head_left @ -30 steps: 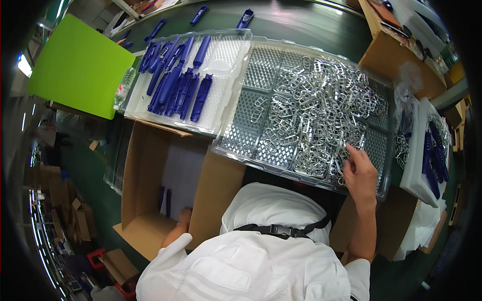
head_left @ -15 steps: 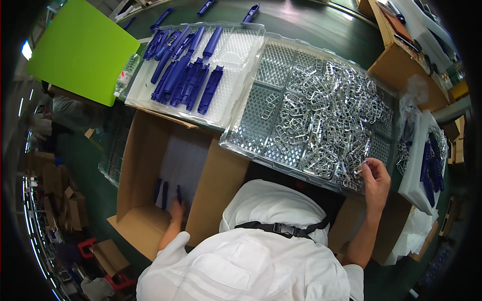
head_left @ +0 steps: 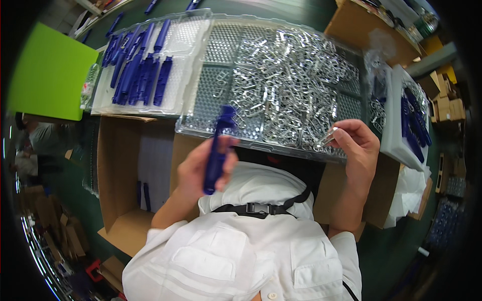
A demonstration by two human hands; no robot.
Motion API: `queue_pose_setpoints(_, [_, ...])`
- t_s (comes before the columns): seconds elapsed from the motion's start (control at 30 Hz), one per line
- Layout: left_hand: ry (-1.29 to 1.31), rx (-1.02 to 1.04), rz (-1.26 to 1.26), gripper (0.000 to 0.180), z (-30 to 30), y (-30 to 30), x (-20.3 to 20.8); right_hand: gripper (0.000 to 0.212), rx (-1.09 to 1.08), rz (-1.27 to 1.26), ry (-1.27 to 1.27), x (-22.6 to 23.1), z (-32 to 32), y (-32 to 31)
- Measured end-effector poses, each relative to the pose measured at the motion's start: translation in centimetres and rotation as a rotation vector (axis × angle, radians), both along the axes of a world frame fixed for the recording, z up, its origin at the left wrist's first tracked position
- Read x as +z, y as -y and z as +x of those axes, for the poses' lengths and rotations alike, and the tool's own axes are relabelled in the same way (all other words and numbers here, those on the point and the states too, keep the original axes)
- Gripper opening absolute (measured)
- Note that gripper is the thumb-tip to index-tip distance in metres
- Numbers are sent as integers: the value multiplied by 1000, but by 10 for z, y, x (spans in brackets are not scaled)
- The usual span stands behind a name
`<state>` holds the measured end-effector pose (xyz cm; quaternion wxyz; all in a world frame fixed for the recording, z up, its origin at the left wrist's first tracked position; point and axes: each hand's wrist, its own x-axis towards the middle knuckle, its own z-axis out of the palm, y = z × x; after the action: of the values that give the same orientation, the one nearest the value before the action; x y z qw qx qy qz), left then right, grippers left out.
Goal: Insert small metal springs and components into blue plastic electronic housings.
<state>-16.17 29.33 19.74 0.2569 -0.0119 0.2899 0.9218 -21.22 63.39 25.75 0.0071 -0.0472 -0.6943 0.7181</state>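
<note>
My left hand is closed round a long dark-blue plastic casing, held tilted upright in front of my body, slightly blurred. My right hand pinches a small shiny metal clip between thumb and fingertips. It is at the near right part of a clear divided tray, above a heap of loose metal clips. To the left of this tray, a whitish plastic tray bears several blue casings lying side by side.
An open cardboard box with two blue pieces in it stands at the lower left. A green panel and a plastic bottle are beyond it. On the right, a white foam box holds more blue pieces.
My left hand has come up out of the cardboard box with a blue casing and moved right. My right hand has lifted slightly with the metal clip. The whole view has shifted.
</note>
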Motion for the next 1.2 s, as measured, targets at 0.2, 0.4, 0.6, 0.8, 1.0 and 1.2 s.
queue_pose_setpoints(0.2, [-12,-347,-67,55,-31,-97,1,18,35,233,-416,15,21,2])
queue_pose_setpoints(0.4, [-71,-418,-162,55,-26,-123,-3,14,3,607,-403,17,38,11])
queue_pose_setpoints(0.6, [-129,-383,-234,54,-25,-123,-6,11,3,690,-361,4,35,22])
queue_pose_setpoints(0.8, [-162,-330,-306,50,-26,-118,-9,10,48,812,-411,3,28,26])
queue_pose_setpoints(1.0, [-183,-344,-391,56,-29,-115,-6,10,64,843,-401,3,26,29])
queue_pose_setpoints(1.2, [-219,-306,-383,47,-26,-115,-9,10,69,866,-406,-1,26,30])
